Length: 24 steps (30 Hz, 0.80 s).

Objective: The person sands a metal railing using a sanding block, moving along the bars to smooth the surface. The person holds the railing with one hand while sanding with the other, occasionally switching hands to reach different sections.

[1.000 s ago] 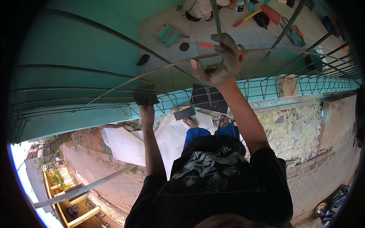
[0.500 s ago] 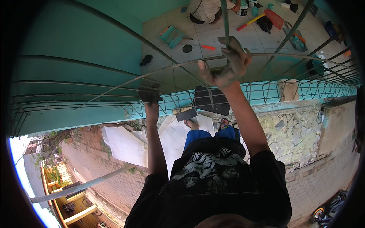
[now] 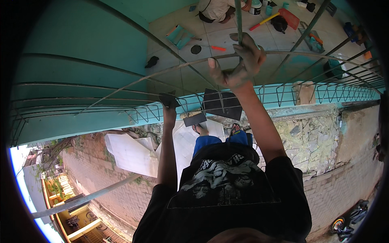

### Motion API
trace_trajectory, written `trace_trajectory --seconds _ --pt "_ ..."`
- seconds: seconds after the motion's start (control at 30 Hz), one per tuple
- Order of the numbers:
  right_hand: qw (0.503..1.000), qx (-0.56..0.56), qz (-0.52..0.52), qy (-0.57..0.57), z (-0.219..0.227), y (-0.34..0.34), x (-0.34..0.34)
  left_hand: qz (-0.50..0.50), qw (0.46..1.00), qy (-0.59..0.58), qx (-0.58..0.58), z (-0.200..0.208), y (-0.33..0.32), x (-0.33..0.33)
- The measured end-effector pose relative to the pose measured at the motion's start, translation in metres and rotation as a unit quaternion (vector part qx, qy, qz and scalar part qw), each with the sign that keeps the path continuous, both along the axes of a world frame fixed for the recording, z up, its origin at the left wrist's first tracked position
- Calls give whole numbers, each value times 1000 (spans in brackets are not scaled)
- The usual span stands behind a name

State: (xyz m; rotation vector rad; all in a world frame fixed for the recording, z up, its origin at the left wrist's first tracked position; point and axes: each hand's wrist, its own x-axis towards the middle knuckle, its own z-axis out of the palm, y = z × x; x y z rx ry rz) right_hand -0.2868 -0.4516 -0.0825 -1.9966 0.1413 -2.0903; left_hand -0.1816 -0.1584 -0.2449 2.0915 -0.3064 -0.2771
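Note:
A dark metal window grille (image 3: 182,66) stretches across in front of me, with long bars and a zigzag wire band along its lower edge. My left hand (image 3: 169,110) is closed on a dark piece of sandpaper (image 3: 167,98) and holds it at the grille's lower bars. Farther right, my right hand (image 3: 243,67) has its fingers curled around an upright green bar (image 3: 239,20), thumb out to the left. Below the hands lie a large dark sheet (image 3: 223,106) and a smaller dark grey one (image 3: 194,120), near my feet.
Beyond the grille, a person (image 3: 216,10) crouches on the tiled floor among paint cans (image 3: 255,7), a red dustpan (image 3: 289,18), and a paint tray (image 3: 179,37). White sheets (image 3: 131,152) lie below left. A slanting pole (image 3: 85,199) crosses the lower left; a motorcycle (image 3: 344,224) stands lower right.
My left hand has shifted to the right along the lower bars with the sandpaper, which is now tilted differently. My right hand keeps its place on the upright bar.

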Motion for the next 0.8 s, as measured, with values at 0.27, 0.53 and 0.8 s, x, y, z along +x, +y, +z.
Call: trace_trajectory --seconds 0.27,0.53,0.8 --pt "999 12 2 40 -2 1 -8 11 992 -53 -118 87 2 5" --pt "1000 18 -7 8 -3 -1 -1 -69 997 0 -34 3 6 17" --pt "998 34 41 -37 -11 -6 4 -23 1000 -16 -13 25 8 12"
